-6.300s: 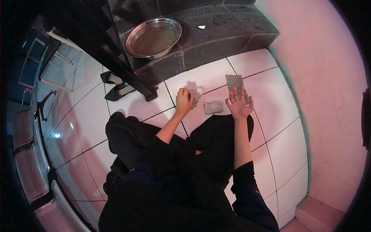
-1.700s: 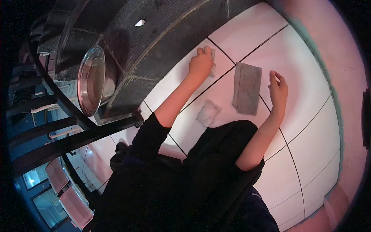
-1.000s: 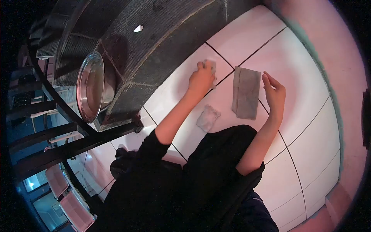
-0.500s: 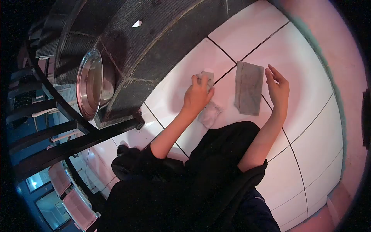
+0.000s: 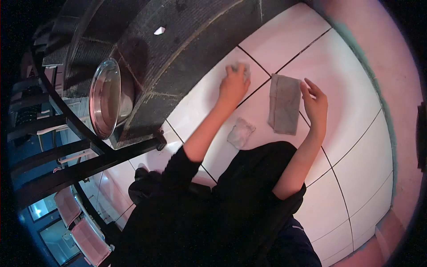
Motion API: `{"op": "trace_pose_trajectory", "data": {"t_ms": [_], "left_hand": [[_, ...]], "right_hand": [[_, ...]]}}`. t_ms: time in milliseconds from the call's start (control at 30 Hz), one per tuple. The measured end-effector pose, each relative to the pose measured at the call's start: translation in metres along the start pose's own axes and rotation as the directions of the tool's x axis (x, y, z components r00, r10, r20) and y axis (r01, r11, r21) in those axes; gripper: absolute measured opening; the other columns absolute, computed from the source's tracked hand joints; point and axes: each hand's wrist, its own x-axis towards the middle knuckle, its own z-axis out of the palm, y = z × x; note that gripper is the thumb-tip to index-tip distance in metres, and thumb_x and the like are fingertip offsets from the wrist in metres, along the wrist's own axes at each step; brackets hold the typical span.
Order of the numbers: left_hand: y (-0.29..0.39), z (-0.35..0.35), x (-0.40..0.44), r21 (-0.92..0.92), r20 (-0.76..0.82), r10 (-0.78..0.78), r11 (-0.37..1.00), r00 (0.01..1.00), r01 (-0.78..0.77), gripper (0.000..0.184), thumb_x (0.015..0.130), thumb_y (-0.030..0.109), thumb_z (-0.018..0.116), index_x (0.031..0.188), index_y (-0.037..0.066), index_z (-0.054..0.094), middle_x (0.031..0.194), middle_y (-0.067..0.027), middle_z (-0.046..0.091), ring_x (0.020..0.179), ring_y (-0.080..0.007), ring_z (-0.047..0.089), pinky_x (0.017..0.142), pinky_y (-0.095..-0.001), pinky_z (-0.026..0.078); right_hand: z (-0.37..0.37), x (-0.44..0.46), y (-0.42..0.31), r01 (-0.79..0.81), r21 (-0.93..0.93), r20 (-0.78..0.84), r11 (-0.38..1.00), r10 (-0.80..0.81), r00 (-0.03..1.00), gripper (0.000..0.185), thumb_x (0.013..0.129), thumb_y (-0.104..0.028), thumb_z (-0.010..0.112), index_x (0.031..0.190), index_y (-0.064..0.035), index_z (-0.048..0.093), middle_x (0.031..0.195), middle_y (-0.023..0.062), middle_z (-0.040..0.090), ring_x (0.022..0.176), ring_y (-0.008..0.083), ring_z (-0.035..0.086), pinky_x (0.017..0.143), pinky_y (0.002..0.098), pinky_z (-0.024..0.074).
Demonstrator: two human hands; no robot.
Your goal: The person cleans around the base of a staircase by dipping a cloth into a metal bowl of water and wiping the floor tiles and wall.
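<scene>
My left hand (image 5: 233, 89) is closed around a small crumpled grey cloth (image 5: 246, 70), pressed to the white tiles; fingers cover much of it. Nearer my body a crumpled whitish, see-through packet (image 5: 241, 133) lies on the floor; what it contains cannot be made out. To the right a folded grey cloth (image 5: 284, 104) is laid flat as a long rectangle. Beside its right edge is my right hand (image 5: 315, 104), fingers loosely bent and apart, holding nothing. Whether its fingertips touch that cloth is unclear.
A shiny metal basin (image 5: 106, 98) stands on the dark stone step (image 5: 178, 49) at the left. A small white piece (image 5: 159, 30) lies on that step. Dark railing bars (image 5: 89, 164) run below the basin. A pink wall (image 5: 402, 89) borders the floor on the right.
My left hand has slid the crumpled cloth farther from my body, away from the packet. My right hand has shifted slightly left, closer to the folded cloth's edge.
</scene>
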Motion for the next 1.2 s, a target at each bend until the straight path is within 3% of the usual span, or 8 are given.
{"op": "trace_pose_trajectory", "data": {"t_ms": [67,133,233,467,533,633,833,1200], "left_hand": [[0.009,-0.01,-0.028,-0.03,0.04,-0.02,0.999,0.999,0.021,0.042,0.077,0.021,0.062,0.108,0.009,0.037,0.1,-0.0243,0.042,0.066,-0.0371,0.06,0.055,-0.0376,0.053],[0.015,-0.023,-0.046,0.001,0.17,-0.103,0.995,0.98,0.105,0.044,0.076,0.02,0.064,0.11,0.01,0.037,0.1,-0.0243,0.042,0.065,-0.0372,0.06,0.055,-0.0383,0.053],[0.021,-0.016,-0.036,0.065,0.185,-0.168,0.985,0.968,0.159,0.045,0.075,0.019,0.064,0.109,0.01,0.037,0.101,-0.0251,0.042,0.064,-0.0369,0.06,0.055,-0.0381,0.053],[-0.001,0.001,0.046,0.034,0.059,-0.024,0.999,0.998,0.022,0.044,0.075,0.019,0.064,0.11,0.01,0.038,0.101,-0.0266,0.043,0.064,-0.0364,0.061,0.055,-0.0379,0.053],[-0.001,-0.007,0.056,-0.054,0.135,-0.045,0.997,0.99,0.053,0.037,0.08,0.021,0.057,0.109,0.009,0.037,0.102,-0.0286,0.043,0.073,-0.0452,0.057,0.063,-0.0466,0.051],[0.003,-0.006,0.014,0.016,0.137,-0.003,1.0,0.991,0.001,0.044,0.076,0.018,0.062,0.111,0.009,0.037,0.101,-0.0274,0.043,0.065,-0.0368,0.061,0.056,-0.0381,0.053],[0.015,-0.024,-0.041,0.018,0.26,-0.089,0.996,0.962,0.088,0.044,0.076,0.018,0.062,0.112,0.01,0.036,0.102,-0.027,0.042,0.065,-0.0376,0.061,0.057,-0.0391,0.053],[0.008,0.003,0.04,0.032,0.088,-0.002,0.999,0.996,0.0,0.042,0.075,0.019,0.063,0.106,0.007,0.037,0.099,-0.0255,0.045,0.065,-0.036,0.061,0.055,-0.0382,0.053]], "right_hand": [[-0.002,-0.004,0.003,-0.057,-0.003,0.032,0.998,0.058,0.998,0.048,0.081,-0.039,0.061,0.118,-0.008,0.056,0.095,0.0152,0.063,0.079,0.0185,0.061,0.076,0.0299,0.0459],[-0.008,-0.01,-0.002,-0.072,-0.049,0.027,0.996,0.073,0.997,0.05,0.081,-0.04,0.06,0.119,-0.0079,0.055,0.096,0.0161,0.063,0.082,0.0198,0.061,0.077,0.0307,0.0457],[-0.011,-0.016,-0.008,-0.09,-0.088,0.019,0.992,0.092,0.996,0.055,0.079,-0.043,0.06,0.12,-0.0068,0.053,0.098,0.0164,0.063,0.081,0.0212,0.062,0.075,0.0323,0.0474],[-0.004,-0.007,0.0,-0.08,-0.147,0.002,0.986,0.081,0.997,0.06,0.078,-0.046,0.059,0.121,-0.0039,0.051,0.1,0.0168,0.062,0.083,0.0243,0.063,0.075,0.0352,0.0479],[-0.001,-0.009,-0.005,-0.075,-0.148,0.019,0.986,0.079,0.997,0.06,0.079,-0.046,0.059,0.121,-0.0043,0.051,0.1,0.0171,0.062,0.084,0.025,0.062,0.076,0.0352,0.0477],[-0.004,-0.008,-0.01,-0.057,-0.136,0.044,0.989,0.063,0.997,0.059,0.079,-0.045,0.059,0.121,-0.0048,0.051,0.1,0.0178,0.061,0.085,0.0256,0.062,0.076,0.0351,0.0475],[-0.008,-0.012,-0.006,-0.093,-0.153,0.001,0.984,0.094,0.996,0.059,0.079,-0.046,0.059,0.121,-0.005,0.051,0.101,0.0187,0.061,0.081,0.0237,0.063,0.074,0.0337,0.048],[0.006,-0.004,-0.012,-0.019,-0.115,0.003,0.993,0.02,1.0,0.059,0.078,-0.047,0.058,0.119,-0.0052,0.052,0.101,0.0173,0.061,0.079,0.0228,0.063,0.074,0.0345,0.0476]]}}
